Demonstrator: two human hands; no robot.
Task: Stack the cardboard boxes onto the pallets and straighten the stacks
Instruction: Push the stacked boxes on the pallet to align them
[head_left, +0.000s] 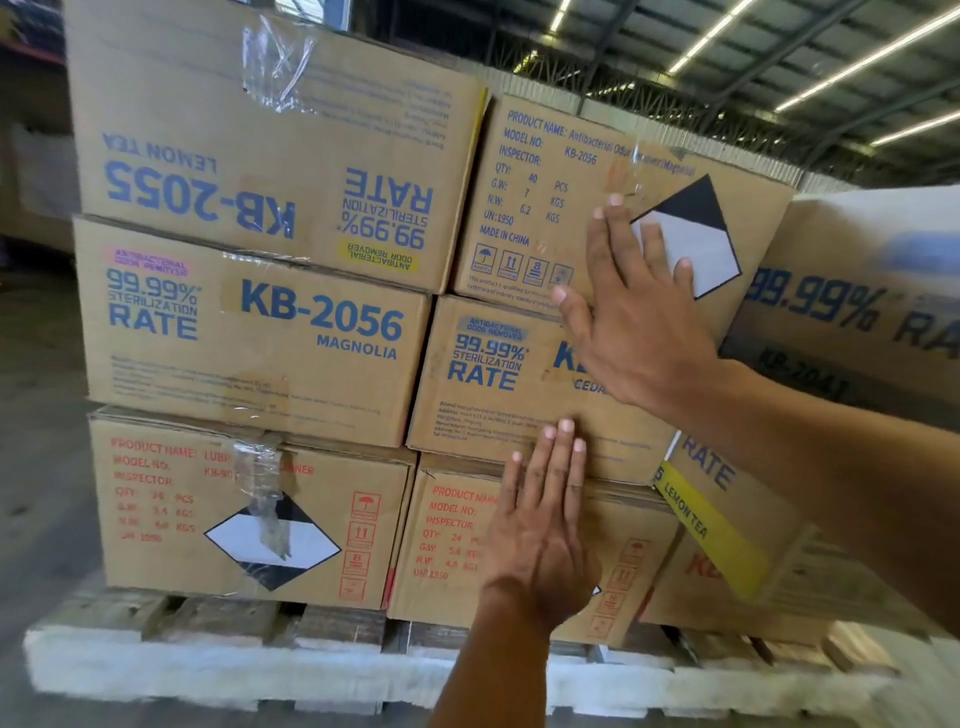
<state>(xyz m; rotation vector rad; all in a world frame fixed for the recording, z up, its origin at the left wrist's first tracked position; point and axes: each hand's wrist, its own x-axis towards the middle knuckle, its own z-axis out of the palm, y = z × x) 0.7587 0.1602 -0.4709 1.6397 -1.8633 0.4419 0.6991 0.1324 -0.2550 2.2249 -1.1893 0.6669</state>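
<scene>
While both hands lie flat with fingers spread and grasp nothing, right hand (639, 317) on the KB-2056 carton (597, 208) right of centre, left hand (540, 525) on the red-printed carton (457, 540) beneath, an uneven shove could skew the Cedar carton (498, 384) between them off the pallet (208, 670) stack.

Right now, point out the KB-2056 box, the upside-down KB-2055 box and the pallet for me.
KB-2056 box (254, 332): head view, middle of its printed front face.
KB-2055 box (270, 156): head view, middle of its front face, above the inverted print.
pallet (208, 670): head view, pale front edge board.
</scene>
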